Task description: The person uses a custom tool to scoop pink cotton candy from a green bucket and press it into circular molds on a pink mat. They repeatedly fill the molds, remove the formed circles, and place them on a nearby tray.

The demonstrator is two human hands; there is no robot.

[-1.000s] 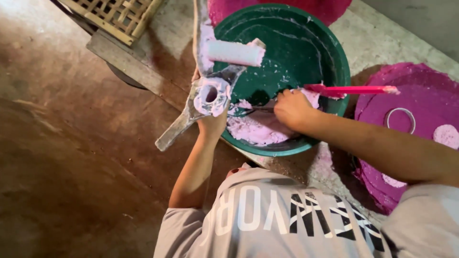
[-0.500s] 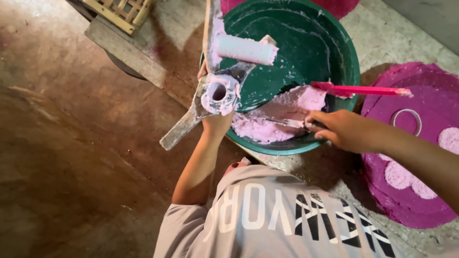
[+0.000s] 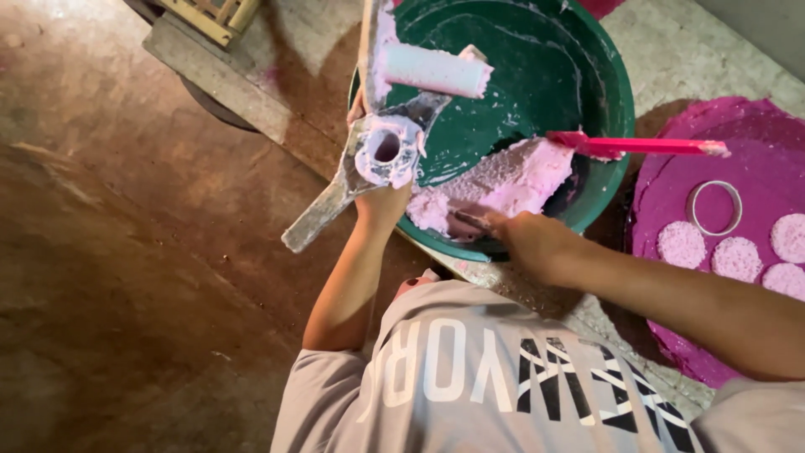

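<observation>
My left hand (image 3: 381, 204) grips a metal mixer blade (image 3: 387, 149) with several flat arms, smeared with pale pink paste, and holds it over the left rim of a green basin (image 3: 545, 67). One arm carries a paste-coated cylinder (image 3: 436, 71). My right hand (image 3: 530, 243) is at the basin's near rim, fingertips pushed into a lump of pink paste (image 3: 511, 178). Whether it holds a small tool there is hidden. A pink spatula (image 3: 641, 147) rests across the right rim.
A magenta round board (image 3: 738, 134) at the right holds a metal ring (image 3: 714, 207) and several pale pink discs (image 3: 738, 256). The basin sits on a concrete ledge (image 3: 226, 71). A slatted crate (image 3: 220, 15) is at the top left, above a brown floor (image 3: 126, 277).
My right hand has drawn back from the middle of the basin to the near rim, into the paste. The left hand still holds the blade at the same spot.
</observation>
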